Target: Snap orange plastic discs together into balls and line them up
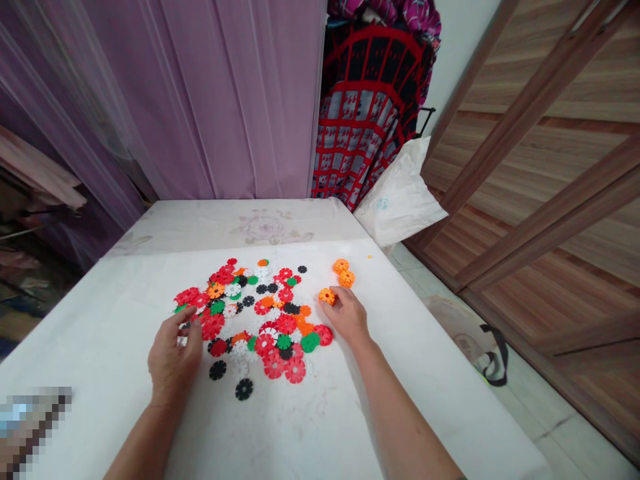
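A heap of flat plastic snowflake discs (253, 313) in red, orange, green, black and white lies spread on a white table (125, 347). My right hand (346, 316) is at the heap's right edge, its fingers pinched on an orange disc (327, 296). Two more orange discs (343, 272) lie apart, just beyond that hand. My left hand (173, 357) rests at the heap's left edge with curled fingers touching red and white discs; I cannot make out whether it holds one.
A purple curtain (225, 100) hangs behind the table. A red and black patterned cloth (365, 113) and a white bag (400, 197) stand at the far right corner. Wooden panels (550, 167) and a tiled floor with a dark bag (493, 360) lie to the right.
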Available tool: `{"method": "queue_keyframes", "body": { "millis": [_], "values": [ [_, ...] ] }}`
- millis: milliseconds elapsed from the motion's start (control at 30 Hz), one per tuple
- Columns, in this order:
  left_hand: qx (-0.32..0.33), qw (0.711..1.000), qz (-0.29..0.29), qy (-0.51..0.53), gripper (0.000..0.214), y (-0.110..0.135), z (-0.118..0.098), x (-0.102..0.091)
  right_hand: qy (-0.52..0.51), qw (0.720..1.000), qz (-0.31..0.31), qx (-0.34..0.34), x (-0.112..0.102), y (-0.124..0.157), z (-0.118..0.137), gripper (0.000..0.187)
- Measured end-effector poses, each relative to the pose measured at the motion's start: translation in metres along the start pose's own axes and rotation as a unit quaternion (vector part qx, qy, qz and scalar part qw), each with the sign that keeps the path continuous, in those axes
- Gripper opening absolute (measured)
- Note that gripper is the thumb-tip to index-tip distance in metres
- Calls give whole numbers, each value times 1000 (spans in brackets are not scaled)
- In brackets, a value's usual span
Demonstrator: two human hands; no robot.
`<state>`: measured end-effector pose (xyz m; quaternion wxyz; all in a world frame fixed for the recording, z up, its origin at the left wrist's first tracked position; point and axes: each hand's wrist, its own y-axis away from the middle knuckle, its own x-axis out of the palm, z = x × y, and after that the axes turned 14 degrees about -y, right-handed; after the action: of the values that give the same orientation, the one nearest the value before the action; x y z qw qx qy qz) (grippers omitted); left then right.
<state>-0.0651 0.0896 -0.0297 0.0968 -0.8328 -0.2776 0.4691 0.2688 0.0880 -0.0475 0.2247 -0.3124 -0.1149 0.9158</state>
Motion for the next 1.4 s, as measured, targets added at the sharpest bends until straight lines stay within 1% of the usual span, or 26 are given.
{"method": "queue_keyframes", "body": {
  "millis": [133,267,367,533,700,900,1000,1067,1200,1400],
  "values": [
    [1,1000,21,18,34,0,-3,1,19,1000,1,12,-1,1,0,33],
    [-16,999,25,17,35,0,-4,0,37,999,2,10,0,1,-2,33],
    [-16,999,27,20,36,0,-3,0,45,999,1,4,2,2,-4,33],
    [-24,999,33,20,34,-1,-3,1,57,998,2,-5,4,2,-4,43],
    [-26,999,38,26,35,0,-5,1,88,996,16,-2,7,0,4,47],
    [-27,998,54,32,37,0,-7,0,146,988,40,28,7,-2,22,42],
    [-28,998,55,33,36,-1,-7,0,175,983,43,39,8,-3,30,42],
    [-28,998,56,33,36,-1,-7,0,188,980,44,45,8,-4,33,38],
    [-33,997,62,30,37,-1,-7,0,191,979,46,56,9,-5,33,27],
    [-27,997,66,32,38,-1,-8,-2,170,984,37,47,11,-5,27,25]
  ]
}}
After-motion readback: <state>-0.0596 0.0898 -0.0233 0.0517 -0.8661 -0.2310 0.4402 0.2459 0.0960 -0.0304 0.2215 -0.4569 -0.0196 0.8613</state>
